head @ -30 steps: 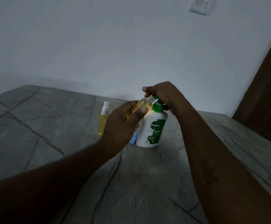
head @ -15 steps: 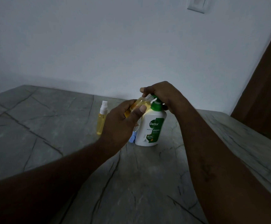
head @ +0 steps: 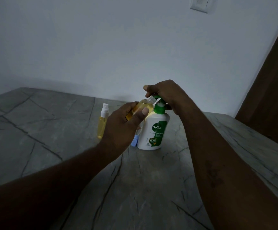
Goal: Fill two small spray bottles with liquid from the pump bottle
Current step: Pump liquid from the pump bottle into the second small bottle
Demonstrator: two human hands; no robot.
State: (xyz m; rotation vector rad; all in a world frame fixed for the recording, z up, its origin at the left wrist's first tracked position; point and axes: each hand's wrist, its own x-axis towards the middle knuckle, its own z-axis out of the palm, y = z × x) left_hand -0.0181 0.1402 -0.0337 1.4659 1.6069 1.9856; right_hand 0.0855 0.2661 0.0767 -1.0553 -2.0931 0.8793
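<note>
Yellow spray bottle (head: 145,106), pinched in left hand (head: 123,128) fingers, tilts under pump bottle (head: 155,130) spout that right hand (head: 166,93) fingers seemingly grip.

Mid desk (head: 52,146) blocked: pump bottle (head: 153,130) upright, small blue piece (head: 133,143) just beside its left foot, capped spray bottle (head: 102,123) upright further left. Gap btw those two bottles is narrow, & left grip (head: 125,127) hangs in front of it w/ open spray bottle (head: 143,107) tilted at the spout. Right grip (head: 164,95) covers the pump top, so no way in from above. Room to pass: desk left of capped bottle, near strip btw forearms, right of pump bottle. Wall (head: 135,47) close behind.
</note>
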